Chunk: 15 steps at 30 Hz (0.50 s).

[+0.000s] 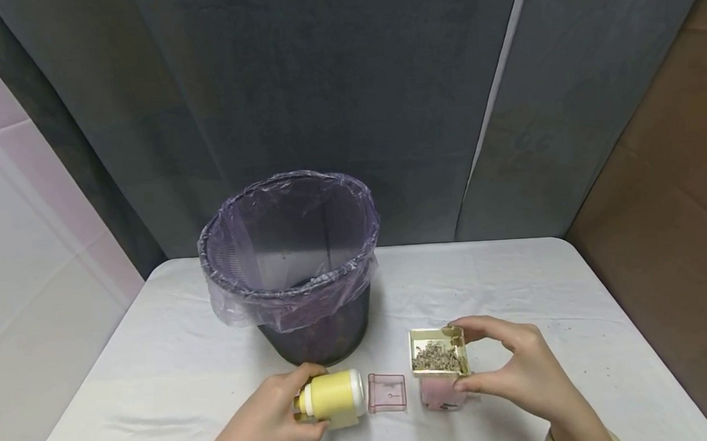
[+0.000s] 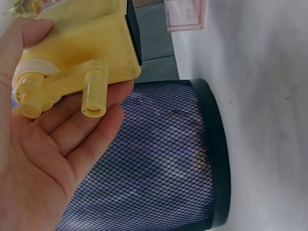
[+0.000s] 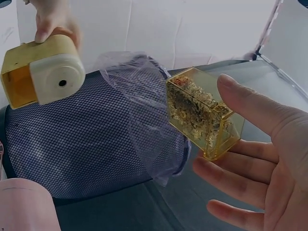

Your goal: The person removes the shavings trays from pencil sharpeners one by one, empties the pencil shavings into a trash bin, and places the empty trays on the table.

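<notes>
My left hand (image 1: 274,411) grips a yellow crank pencil sharpener (image 1: 333,397) with a white round face, lifted above the table. Its crank handle (image 2: 95,94) shows in the left wrist view, and the drawer slot (image 3: 22,86) in its body is bare. Between thumb and fingers, my right hand (image 1: 516,366) holds a see-through yellow shavings drawer (image 3: 190,113). Pencil shavings (image 1: 436,357) lie inside it. Partly hidden below that drawer stands a pink sharpener (image 1: 439,394). A clear pink drawer (image 1: 387,393) lies on the table between the hands.
Behind the left hand stands a dark mesh waste bin (image 1: 329,333), lined with a thin purple bag (image 1: 239,308). White cloth covers the table (image 1: 159,380). A dark grey panel (image 1: 335,83) rises at the back, with a brown panel (image 1: 670,154) on the right.
</notes>
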Tool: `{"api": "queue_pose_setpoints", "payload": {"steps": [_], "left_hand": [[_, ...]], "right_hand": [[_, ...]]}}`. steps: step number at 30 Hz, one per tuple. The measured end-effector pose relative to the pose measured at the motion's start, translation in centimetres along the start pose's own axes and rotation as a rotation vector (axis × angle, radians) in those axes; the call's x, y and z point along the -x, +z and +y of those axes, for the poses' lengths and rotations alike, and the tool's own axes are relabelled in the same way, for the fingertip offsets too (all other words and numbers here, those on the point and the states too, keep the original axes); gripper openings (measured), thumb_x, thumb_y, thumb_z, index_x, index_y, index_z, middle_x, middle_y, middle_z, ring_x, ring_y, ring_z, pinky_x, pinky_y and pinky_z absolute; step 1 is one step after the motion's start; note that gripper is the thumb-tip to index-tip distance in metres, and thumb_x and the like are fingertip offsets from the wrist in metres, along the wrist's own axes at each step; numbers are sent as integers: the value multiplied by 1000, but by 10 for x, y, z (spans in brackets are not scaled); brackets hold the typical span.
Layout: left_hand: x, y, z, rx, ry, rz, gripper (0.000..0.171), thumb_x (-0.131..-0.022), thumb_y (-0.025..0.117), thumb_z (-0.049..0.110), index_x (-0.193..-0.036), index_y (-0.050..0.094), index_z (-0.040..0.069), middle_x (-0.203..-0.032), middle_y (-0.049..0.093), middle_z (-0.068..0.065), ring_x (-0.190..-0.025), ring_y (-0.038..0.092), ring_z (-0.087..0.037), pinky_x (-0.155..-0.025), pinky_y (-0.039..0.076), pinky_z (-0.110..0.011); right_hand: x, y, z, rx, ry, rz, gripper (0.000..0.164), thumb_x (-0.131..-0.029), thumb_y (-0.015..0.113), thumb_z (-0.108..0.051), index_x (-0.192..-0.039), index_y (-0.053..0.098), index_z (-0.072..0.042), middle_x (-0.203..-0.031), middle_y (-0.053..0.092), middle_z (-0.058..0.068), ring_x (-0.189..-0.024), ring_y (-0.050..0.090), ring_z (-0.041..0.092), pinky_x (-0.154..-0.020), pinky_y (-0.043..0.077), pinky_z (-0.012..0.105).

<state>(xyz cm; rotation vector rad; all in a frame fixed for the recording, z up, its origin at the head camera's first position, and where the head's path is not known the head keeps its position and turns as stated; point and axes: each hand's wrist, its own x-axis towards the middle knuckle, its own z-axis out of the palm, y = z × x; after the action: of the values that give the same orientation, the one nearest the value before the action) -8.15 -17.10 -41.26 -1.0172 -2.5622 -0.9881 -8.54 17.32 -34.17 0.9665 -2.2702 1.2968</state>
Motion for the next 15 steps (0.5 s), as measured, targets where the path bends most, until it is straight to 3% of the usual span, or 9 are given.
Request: {"api": "queue_pose_setpoints", "payload": {"steps": [4,9,15], "left_hand": [[1,2,-2,10,-32,-23,58,-56,79,21,-108,53,22,-80,55,16,-63,48,3,-57,40,-10],[2,4,-5,9,-38,-34,58,-56,79,20,-107,53,22,-80,55,16,-63,47,3,-58,40,-10],[2,5,-7,29,-60,-74,55,-57,79,20,-106,53,22,-80,54,17,-62,47,2,-57,41,-12]], "right_hand": [[-7,-2,-12,0,-31,29,61,-50,86,-11,-105,62,-3,-90,66,3,-81,60,12,-84,37,17],[-12,-4,-24,11,-4,43,59,-49,85,-7,-103,62,-1,-88,66,4,-80,60,11,-84,36,16],[-6,-3,-6,13,2,47,61,-50,85,-12,-105,61,-2,-91,66,3,-82,60,12,-86,36,17]]}}
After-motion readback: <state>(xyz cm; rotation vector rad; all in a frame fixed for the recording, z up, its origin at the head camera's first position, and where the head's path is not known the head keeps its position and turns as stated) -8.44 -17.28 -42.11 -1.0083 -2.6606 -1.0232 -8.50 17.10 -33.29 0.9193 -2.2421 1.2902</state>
